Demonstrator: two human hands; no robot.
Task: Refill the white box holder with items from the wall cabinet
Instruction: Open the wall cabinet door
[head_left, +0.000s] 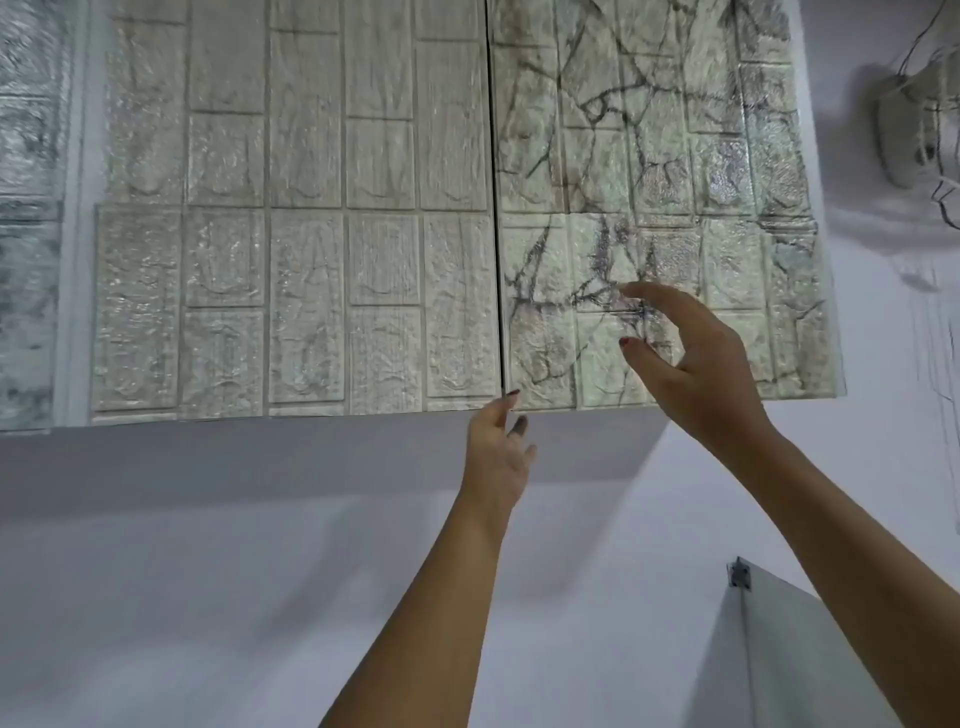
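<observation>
Reaching up, the left hand (498, 452) touched the lower edge of the wall cabinet (311, 447) with near-straight fingertips, at the seam where the left door (291, 234) met the right door (649, 156) above it, both closed. It gripped nothing. Up and right of it, the right hand (691, 364) hovered before the right door, fingers spread, loosely curved, empty. A grey panel (810, 649) showed below that forearm.
</observation>
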